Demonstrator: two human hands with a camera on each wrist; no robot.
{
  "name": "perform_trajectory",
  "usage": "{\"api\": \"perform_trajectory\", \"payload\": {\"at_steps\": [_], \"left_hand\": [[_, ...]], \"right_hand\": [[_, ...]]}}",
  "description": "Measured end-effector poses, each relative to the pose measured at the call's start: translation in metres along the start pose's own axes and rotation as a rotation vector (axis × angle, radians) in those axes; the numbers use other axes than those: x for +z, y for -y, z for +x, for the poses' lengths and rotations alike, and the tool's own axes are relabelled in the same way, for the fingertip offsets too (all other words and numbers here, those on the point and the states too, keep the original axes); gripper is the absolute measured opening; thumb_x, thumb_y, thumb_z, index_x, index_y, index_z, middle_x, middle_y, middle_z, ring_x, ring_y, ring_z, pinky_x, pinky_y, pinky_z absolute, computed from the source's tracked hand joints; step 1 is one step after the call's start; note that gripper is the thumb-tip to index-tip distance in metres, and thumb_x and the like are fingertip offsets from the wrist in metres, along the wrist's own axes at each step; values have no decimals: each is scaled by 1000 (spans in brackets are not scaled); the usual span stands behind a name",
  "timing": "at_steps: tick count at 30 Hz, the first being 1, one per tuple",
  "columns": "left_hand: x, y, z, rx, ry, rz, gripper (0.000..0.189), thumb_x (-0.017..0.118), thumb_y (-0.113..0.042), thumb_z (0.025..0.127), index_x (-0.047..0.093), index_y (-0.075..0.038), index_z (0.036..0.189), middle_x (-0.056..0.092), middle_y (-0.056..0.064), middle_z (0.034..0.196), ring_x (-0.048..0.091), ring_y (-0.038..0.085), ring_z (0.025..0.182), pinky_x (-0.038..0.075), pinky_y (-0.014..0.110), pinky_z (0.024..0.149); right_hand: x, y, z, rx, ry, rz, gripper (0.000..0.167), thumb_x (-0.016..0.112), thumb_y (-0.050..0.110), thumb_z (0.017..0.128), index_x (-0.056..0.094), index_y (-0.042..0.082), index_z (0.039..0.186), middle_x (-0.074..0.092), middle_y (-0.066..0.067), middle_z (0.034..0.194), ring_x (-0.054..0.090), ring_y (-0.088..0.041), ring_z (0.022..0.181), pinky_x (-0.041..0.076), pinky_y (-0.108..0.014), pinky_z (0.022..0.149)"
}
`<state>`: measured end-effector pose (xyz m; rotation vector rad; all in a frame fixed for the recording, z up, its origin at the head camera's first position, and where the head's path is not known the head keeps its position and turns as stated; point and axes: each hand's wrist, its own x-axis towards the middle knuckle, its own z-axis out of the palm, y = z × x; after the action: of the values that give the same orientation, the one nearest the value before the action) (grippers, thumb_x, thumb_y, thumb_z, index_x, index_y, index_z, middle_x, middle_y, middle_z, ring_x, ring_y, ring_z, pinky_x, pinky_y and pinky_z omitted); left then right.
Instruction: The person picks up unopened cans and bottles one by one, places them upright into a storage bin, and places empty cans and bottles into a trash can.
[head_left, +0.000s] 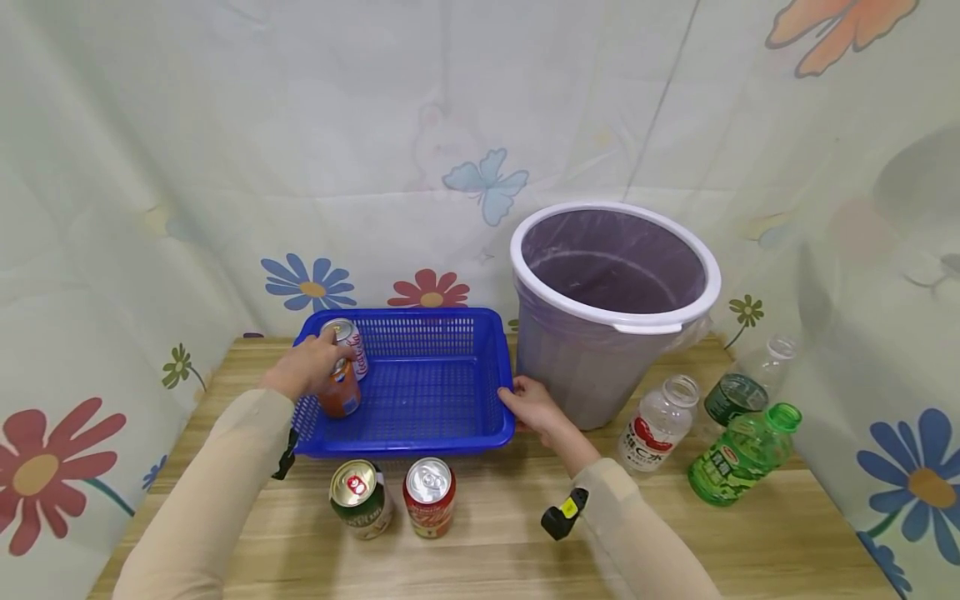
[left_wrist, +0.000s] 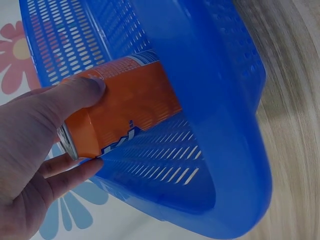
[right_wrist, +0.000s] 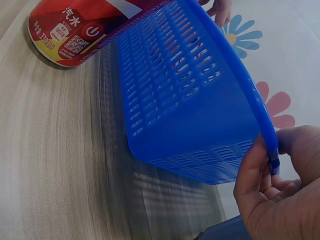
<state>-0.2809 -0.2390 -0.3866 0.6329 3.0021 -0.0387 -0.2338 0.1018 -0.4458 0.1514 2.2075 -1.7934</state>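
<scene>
My left hand (head_left: 302,367) holds an orange soda can (left_wrist: 127,102) inside the left end of a blue plastic basket (head_left: 420,446). In the left wrist view its thumb lies along the can's side near the top, with fingers on the opposite side. Just behind stands a silver Coca-Cola can (head_left: 360,354), also in the basket and partly covered by that hand. My right hand (right_wrist: 280,185) pinches the basket's right rim between thumb and fingers. In front of the basket, a green-and-gold can (head_left: 363,504) and a red soda can (head_left: 429,498) stand upright on the table.
A grey trash bin (head_left: 577,367) with a white rim and clear liner stands right of the basket. Beside it are a clear bottle with a red label (head_left: 651,433), a clear bottle with a dark green label (head_left: 738,396) and a green bottle (head_left: 738,458). A patterned curtain (head_left: 360,167) hangs behind.
</scene>
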Motion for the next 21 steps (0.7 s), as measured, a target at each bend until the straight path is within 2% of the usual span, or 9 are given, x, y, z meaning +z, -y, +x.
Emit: {"api": "perform_trajectory", "payload": {"at_steps": [10, 21], "left_hand": [[0, 0, 2, -46, 49, -19, 54, 77, -18, 72, 57, -13, 123, 44, 25, 119, 49, 41, 99, 48, 58, 81], [-2, 0, 1, -56, 52, -32, 55, 77, -16, 72, 57, -13, 123, 43, 25, 121, 48, 42, 102, 47, 59, 82]], "right_hand": [[-1, -2, 1, 3, 1, -15, 26, 51, 17, 92, 50, -2, 110, 62, -25, 104, 66, -28, 81, 57, -35, 64], [-1, -1, 0, -2, 0, -7, 26, 51, 16, 92, 50, -3, 110, 62, -24, 101, 66, -28, 80, 57, -35, 63]]}}
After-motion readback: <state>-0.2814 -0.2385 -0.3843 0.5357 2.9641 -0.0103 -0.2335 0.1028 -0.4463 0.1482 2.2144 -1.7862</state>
